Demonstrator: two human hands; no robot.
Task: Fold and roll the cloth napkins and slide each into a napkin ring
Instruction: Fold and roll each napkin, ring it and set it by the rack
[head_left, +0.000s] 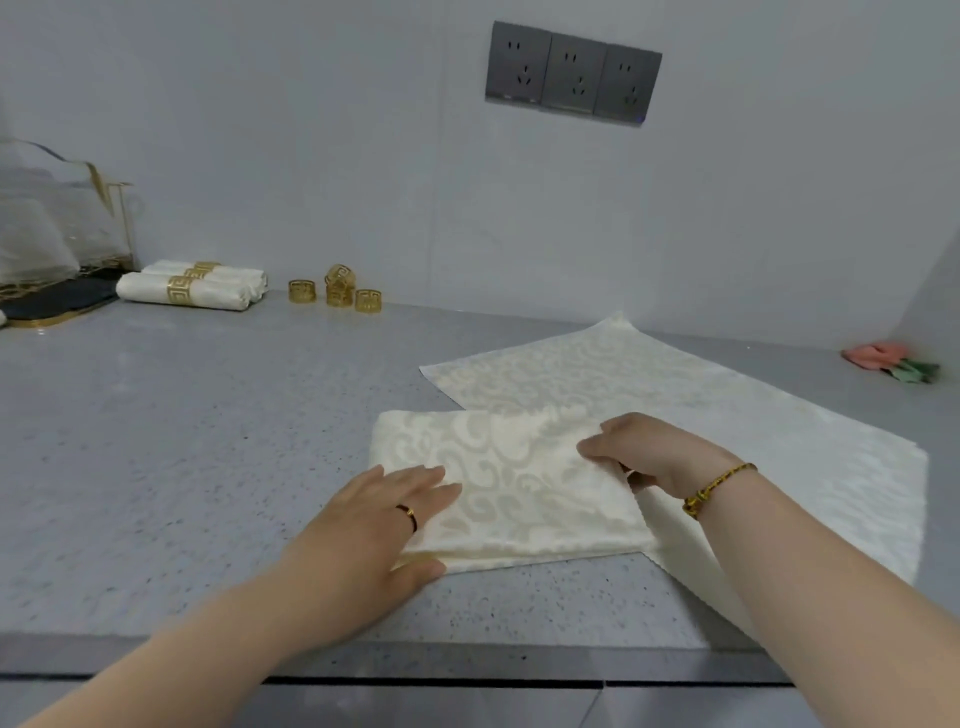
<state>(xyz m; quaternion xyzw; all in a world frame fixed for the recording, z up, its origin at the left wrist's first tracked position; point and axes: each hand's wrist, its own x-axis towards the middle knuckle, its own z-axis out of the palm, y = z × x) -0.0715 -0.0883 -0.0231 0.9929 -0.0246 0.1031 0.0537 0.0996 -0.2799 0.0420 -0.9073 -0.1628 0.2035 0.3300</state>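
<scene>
1. Napkins being worked: two. One folded napkin (509, 483) overlaps one flat napkin (727, 415) on the countertop (156, 441).
2. Left hand (374, 525): fingers straight, pressing the folded napkin's near-left corner.
3. Right hand (649, 452): fingers curled, gripping its right edge.
4. Loose napkin rings (302, 291): four, one stacked on another.
5. Rolled napkins (145, 287): at least two, each inside a ring, far left.

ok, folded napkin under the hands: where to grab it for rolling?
Likely its right edge, from the right: the folded napkin lies flat, and there its layers seem to lift off the spread napkin beneath. The right hand pinches that edge; the left hand presses the near-left corner.
</scene>
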